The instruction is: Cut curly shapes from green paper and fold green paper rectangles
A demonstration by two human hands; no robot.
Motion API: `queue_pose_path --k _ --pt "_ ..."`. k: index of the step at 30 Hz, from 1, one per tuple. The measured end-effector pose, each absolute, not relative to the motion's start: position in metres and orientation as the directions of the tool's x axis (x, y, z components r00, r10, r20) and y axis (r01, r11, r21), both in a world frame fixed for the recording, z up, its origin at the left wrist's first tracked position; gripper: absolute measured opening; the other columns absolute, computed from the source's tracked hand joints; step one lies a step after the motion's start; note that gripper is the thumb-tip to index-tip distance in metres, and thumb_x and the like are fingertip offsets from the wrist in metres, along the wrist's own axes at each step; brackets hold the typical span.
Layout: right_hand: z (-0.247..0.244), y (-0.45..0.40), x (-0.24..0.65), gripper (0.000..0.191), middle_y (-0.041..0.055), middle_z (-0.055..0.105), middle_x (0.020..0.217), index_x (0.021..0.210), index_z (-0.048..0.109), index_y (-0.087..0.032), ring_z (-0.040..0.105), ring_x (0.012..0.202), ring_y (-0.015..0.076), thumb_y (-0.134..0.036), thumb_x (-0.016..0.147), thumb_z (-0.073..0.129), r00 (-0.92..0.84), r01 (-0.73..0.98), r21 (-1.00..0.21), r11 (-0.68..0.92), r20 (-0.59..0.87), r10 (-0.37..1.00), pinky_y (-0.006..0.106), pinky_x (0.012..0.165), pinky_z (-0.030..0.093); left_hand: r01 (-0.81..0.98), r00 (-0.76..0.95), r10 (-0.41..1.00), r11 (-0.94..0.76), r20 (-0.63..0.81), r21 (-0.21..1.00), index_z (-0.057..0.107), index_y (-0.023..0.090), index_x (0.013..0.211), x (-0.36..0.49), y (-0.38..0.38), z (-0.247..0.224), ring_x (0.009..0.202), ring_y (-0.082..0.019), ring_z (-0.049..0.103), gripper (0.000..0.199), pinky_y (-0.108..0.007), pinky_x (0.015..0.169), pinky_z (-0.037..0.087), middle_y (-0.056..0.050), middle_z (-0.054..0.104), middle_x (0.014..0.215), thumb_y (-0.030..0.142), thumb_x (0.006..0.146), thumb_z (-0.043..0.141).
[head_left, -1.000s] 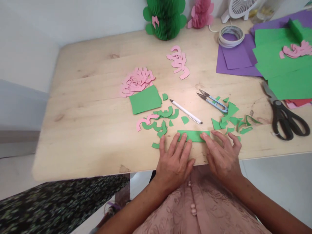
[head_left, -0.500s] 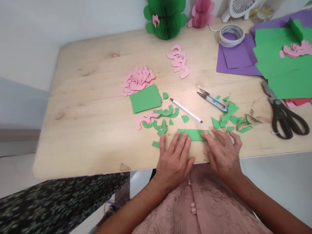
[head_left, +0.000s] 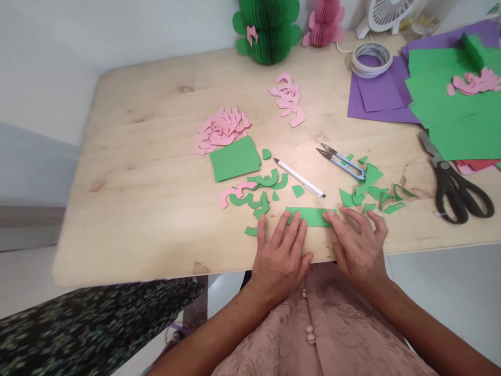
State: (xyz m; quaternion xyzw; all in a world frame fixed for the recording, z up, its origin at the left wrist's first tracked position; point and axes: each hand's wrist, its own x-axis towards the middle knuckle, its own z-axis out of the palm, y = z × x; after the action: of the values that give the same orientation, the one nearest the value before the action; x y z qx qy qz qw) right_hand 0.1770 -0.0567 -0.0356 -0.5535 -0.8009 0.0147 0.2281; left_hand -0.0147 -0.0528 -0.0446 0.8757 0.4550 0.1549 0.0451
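A narrow green paper strip (head_left: 311, 216) lies flat near the table's front edge. My left hand (head_left: 279, 256) presses its left end with spread fingertips, palm down. On the right end rest the fingertips of my right hand (head_left: 358, 245), whose fingers are apart and slightly bent. Neither hand grips anything. Just beyond the strip is a white pen (head_left: 299, 177), with thread snips (head_left: 341, 161) to its right. Curved green cut pieces (head_left: 266, 180) and a pink one (head_left: 235, 193) lie left of the strip; green scraps (head_left: 371, 180) lie to the right.
Black-handled scissors (head_left: 457, 188) lie at the right, by green sheets (head_left: 450, 109) and purple paper (head_left: 379, 94) under tape rolls (head_left: 371, 60). Pink cutouts (head_left: 223, 129), a green card (head_left: 235, 159) and paper honeycomb figures (head_left: 268, 31) are farther back. Patterned dark cloth (head_left: 97, 324) hangs at lower left.
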Motion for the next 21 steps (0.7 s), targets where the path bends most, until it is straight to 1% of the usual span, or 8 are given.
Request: queue_pose_path --k 3,7,11,15,17,21 --pt "-0.033 -0.057 0.173 0.045 0.0071 0.075 0.1 0.129 0.052 -0.014 0.056 0.112 0.0318 -0.007 0.084 0.053 -0.281 0.88 -0.273 0.388 0.359 0.89 0.056 0.102 0.026 0.785 0.539 0.81 -0.582 0.231 0.212 0.052 0.01 0.131 -0.015 -0.053 -0.045 0.136 -0.031 0.037 0.049 -0.06 0.115 0.002 -0.013 0.05 0.141 0.037 0.09 0.049" --pt "-0.03 -0.06 0.163 0.036 0.0097 0.069 0.119 0.122 0.059 -0.013 0.053 0.116 0.0336 -0.012 0.086 0.054 -0.322 0.87 -0.257 0.422 0.353 0.879 0.057 0.103 0.025 0.786 0.539 0.809 -0.583 0.234 0.204 0.052 0.01 0.131 -0.014 -0.053 -0.045 0.137 -0.03 0.036 0.048 -0.059 0.115 0.001 -0.012 0.049 0.142 0.036 0.091 0.047" --pt "-0.031 -0.062 0.155 0.036 0.0093 0.064 0.128 0.123 0.06 -0.013 0.049 0.12 0.0343 -0.016 0.088 0.053 -0.384 0.857 -0.23 0.461 0.311 0.869 0.058 0.105 0.023 0.787 0.54 0.809 -0.583 0.232 0.203 0.053 0.01 0.13 -0.014 -0.053 -0.046 0.138 -0.031 0.035 0.049 -0.059 0.116 0.0 -0.013 0.05 0.141 0.038 0.091 0.047" --pt "-0.035 -0.061 0.153 0.036 0.0132 0.059 0.133 0.124 0.06 -0.01 0.044 0.126 0.0347 -0.017 0.09 0.05 -0.417 0.861 -0.18 0.475 0.282 0.864 0.057 0.106 0.022 0.788 0.535 0.813 -0.578 0.231 0.211 0.054 0.011 0.13 -0.014 -0.054 -0.047 0.137 -0.03 0.036 0.048 -0.059 0.116 0.001 -0.013 0.052 0.139 0.038 0.091 0.048" --pt "-0.036 -0.061 0.155 0.036 0.0144 0.058 0.135 0.124 0.06 -0.012 0.042 0.128 0.035 -0.018 0.089 0.051 -0.418 0.868 -0.159 0.47 0.277 0.865 0.057 0.106 0.023 0.787 0.535 0.812 -0.579 0.232 0.213 0.053 0.011 0.13 -0.014 -0.054 -0.047 0.137 -0.031 0.036 0.048 -0.06 0.115 0.002 -0.013 0.052 0.139 0.037 0.09 0.048" --pt "-0.035 -0.059 0.161 0.036 0.0136 0.054 0.139 0.124 0.061 -0.017 0.04 0.129 0.0361 -0.021 0.089 0.055 -0.441 0.877 -0.093 0.472 0.237 0.866 0.059 0.105 0.023 0.788 0.536 0.815 -0.577 0.223 0.216 0.052 0.011 0.132 -0.014 -0.054 -0.046 0.137 -0.031 0.036 0.048 -0.06 0.115 0.002 -0.013 0.051 0.14 0.035 0.091 0.047"
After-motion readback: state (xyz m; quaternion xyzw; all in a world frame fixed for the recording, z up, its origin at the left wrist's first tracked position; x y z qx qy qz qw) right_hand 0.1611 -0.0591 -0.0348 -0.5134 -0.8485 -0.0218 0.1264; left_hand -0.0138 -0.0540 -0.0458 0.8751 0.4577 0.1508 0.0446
